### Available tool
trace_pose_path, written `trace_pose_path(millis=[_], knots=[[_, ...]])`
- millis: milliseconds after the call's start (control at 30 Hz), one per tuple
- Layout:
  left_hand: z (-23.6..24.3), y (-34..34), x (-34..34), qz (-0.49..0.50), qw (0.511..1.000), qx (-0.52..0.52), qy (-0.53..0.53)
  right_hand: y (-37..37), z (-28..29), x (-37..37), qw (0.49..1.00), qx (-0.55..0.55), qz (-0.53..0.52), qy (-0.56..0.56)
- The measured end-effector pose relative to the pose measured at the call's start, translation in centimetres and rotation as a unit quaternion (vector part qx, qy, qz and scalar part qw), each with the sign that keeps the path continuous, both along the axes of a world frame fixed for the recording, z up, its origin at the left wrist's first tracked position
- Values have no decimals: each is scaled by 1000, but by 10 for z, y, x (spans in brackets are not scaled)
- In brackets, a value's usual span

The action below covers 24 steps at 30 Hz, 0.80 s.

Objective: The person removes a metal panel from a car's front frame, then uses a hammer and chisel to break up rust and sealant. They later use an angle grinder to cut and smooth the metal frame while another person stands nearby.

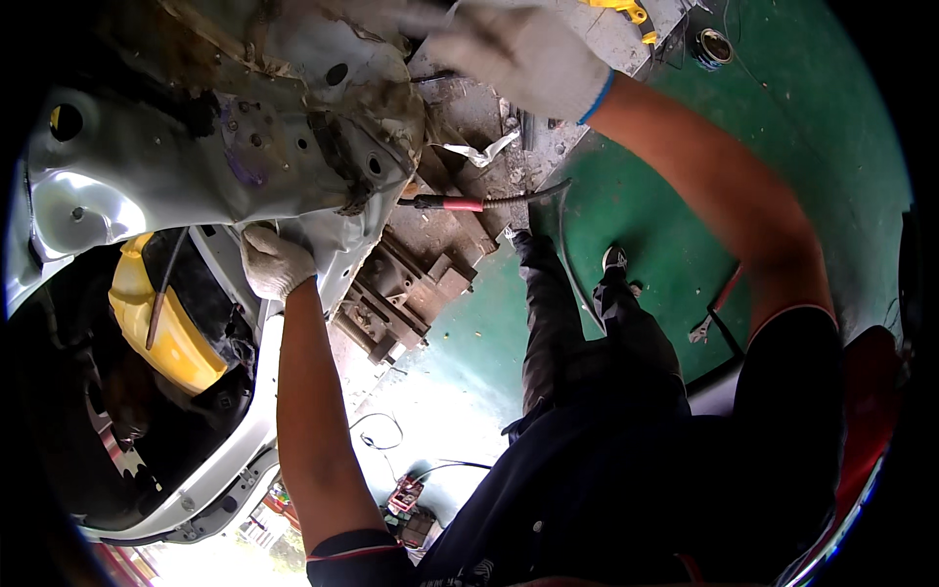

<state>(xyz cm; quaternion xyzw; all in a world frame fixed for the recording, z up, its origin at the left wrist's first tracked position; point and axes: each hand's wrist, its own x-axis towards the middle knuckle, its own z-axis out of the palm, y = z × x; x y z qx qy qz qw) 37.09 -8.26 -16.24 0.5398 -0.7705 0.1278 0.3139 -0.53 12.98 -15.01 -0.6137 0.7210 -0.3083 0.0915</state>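
Observation:
My left hand, in a white knit glove, is closed against the lower edge of a bare silver-grey car body panel. Whatever its fingers grip is hidden. My right hand, in a white glove with a blue cuff, is raised at the top, right of the panel. Motion smears its fingers. A blurred streak runs left from it, too smeared to name. The panel has holes, dark smears and torn, brownish edges.
Left of my forearm a door opening shows a yellow part. Rusty metal blocks and a red-sleeved cable lie beside the panel. An adjustable wrench, a tin and a yellow tool are to the right.

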Motion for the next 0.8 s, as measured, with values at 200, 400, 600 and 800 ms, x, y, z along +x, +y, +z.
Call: trace_pose_path(millis=[200, 400, 600, 800], knots=[[-1, -1, 1, -3, 1000, -3, 0, 6, -2, 11, 990, 59, -100, 74], [-1, -2, 2, 1, 1000, 19, -2, 4, 1, 6, 992, 115, -6, 53], [-4, -5, 5, 7, 1000, 2, -19, 3, 6, 1, 979, -201, -23, -37], [-1, -4, 4, -23, 999, 24, -6, 7, 5, 13, 987, 142, -4, 79]])
